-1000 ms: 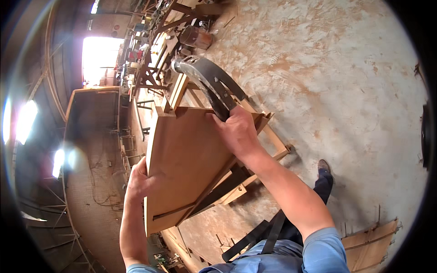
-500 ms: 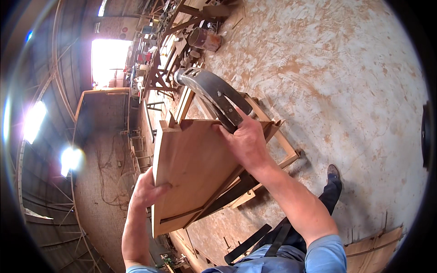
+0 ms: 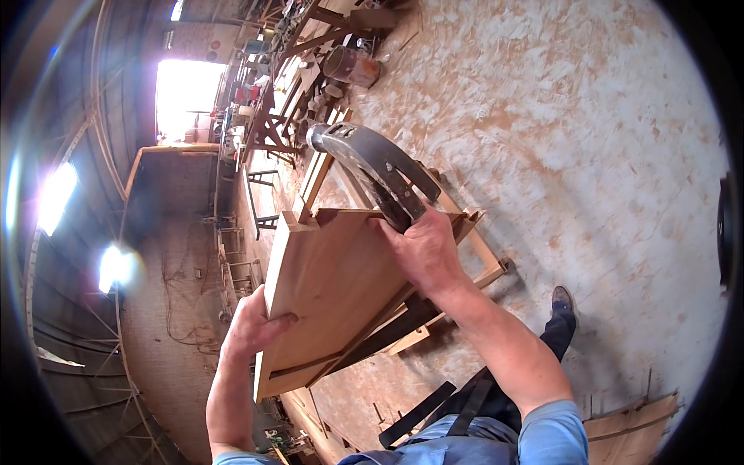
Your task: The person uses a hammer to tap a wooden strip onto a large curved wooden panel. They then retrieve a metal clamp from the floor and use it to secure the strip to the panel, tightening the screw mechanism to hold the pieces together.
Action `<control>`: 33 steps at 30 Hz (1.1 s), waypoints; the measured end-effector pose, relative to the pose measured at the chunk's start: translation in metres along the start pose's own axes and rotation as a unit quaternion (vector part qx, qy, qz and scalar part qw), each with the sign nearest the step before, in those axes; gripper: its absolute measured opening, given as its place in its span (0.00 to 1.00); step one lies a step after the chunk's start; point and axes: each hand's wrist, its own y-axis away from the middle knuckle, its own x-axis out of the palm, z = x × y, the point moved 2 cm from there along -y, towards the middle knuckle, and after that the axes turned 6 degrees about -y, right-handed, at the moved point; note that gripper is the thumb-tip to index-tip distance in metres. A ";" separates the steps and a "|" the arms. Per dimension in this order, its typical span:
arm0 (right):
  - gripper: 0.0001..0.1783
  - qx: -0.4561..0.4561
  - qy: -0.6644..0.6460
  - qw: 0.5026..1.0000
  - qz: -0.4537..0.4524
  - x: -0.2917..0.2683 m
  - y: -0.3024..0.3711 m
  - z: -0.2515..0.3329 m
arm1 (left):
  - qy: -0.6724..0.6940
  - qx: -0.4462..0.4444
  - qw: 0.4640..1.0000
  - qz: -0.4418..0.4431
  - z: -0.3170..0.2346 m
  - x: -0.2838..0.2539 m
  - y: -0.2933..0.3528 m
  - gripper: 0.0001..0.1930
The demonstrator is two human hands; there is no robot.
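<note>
Wooden panel (image 3: 333,287) tilts over or against a wooden frame (image 3: 486,249) (which of the two, I cannot tell); it looks stiff and fairly heavy, probably best gripped by opposite edges. The left hand (image 3: 252,322) clamps its left edge; the right hand (image 3: 430,252) closes round a hammer (image 3: 372,159) at the upper edge. Farther off stands a rusty bucket (image 3: 353,67), contents unclear

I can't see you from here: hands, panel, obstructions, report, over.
Left hand gripping edge of wooden panel, thumb on its face. Right hand holding black handheld tool at panel's far edge. Wooden frame partly hidden behind panel.
</note>
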 end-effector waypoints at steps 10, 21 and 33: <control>0.15 -0.006 0.115 0.990 0.076 -0.033 -0.006 0.051 | -0.018 0.006 1.000 -0.010 0.008 -0.003 -0.007 0.26; 0.14 -0.218 0.523 0.757 0.325 0.023 -0.018 0.257 | 0.028 0.071 0.997 0.006 0.002 -0.002 -0.007 0.22; 0.17 -0.149 0.613 0.676 0.380 0.063 -0.022 0.273 | 0.013 0.078 0.997 -0.004 0.006 0.002 -0.010 0.22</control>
